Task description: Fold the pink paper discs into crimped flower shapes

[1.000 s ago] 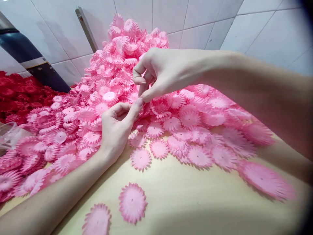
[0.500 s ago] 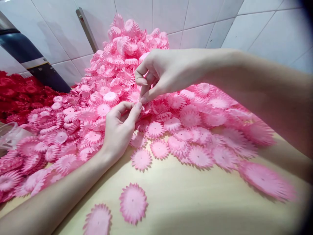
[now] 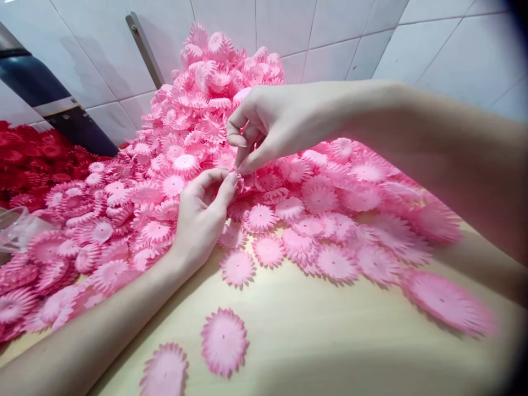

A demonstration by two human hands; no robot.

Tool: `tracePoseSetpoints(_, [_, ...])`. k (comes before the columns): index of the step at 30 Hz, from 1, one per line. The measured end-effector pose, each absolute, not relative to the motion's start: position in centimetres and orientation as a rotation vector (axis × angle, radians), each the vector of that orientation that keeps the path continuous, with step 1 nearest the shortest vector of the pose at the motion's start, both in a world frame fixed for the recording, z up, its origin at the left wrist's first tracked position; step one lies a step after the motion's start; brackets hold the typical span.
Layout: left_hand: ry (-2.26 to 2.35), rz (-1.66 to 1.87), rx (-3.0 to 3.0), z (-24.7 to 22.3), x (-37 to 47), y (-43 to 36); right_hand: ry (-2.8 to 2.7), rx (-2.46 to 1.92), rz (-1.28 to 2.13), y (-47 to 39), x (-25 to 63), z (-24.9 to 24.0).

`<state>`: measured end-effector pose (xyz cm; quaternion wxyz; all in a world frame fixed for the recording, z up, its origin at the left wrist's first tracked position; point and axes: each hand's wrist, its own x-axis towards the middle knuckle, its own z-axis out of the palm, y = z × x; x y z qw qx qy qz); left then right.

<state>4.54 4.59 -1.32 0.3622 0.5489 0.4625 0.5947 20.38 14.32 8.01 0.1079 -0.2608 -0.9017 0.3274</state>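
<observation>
My left hand [image 3: 203, 217] is closed in a pinch, thumb against forefinger, on a pink petal disc [image 3: 244, 182] that is mostly hidden behind the fingers. My right hand [image 3: 274, 129] comes in from the right, palm down, its thumb and forefinger pinched at the upper edge of the same piece. The fingertips of both hands almost meet. Right behind them rises a tall heap of pink petal discs [image 3: 198, 115], scalloped at the rim, many with a small dark hole in the centre.
Loose discs lie on the pale wooden table [image 3: 313, 330], among them one pink disc [image 3: 225, 342] near the front. At left are a pile of red discs [image 3: 37, 165], a dark bottle [image 3: 53, 93] and a clear plastic container [image 3: 20, 228]. A tiled wall [image 3: 330, 33] closes the back.
Both hands keep almost the same pose at the same spot. The right fingertips have shifted very slightly, and a little more of the pink piece shows beside the left thumb.
</observation>
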Motion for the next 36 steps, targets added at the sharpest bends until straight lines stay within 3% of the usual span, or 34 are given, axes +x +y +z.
tracePoseSetpoints(22, [1.298,1.505,1.376,-1.1,4.7,4.6,-2.762,-0.645,0.739,13.5,20.0,8.3])
tracePoseSetpoints(28, [1.315,1.505,1.397,-1.5,4.3,4.8,-2.816,-0.62,0.851,13.4,20.2,8.5])
tracePoseSetpoints(33, [1.23,1.563,1.373,-1.5,4.3,4.8,-2.721,-0.755,0.545,13.8,20.0,8.0])
tracePoseSetpoints(36, [1.22,1.601,1.369,-1.5,4.4,4.7,-2.714,-0.836,0.57,13.7,19.8,7.8])
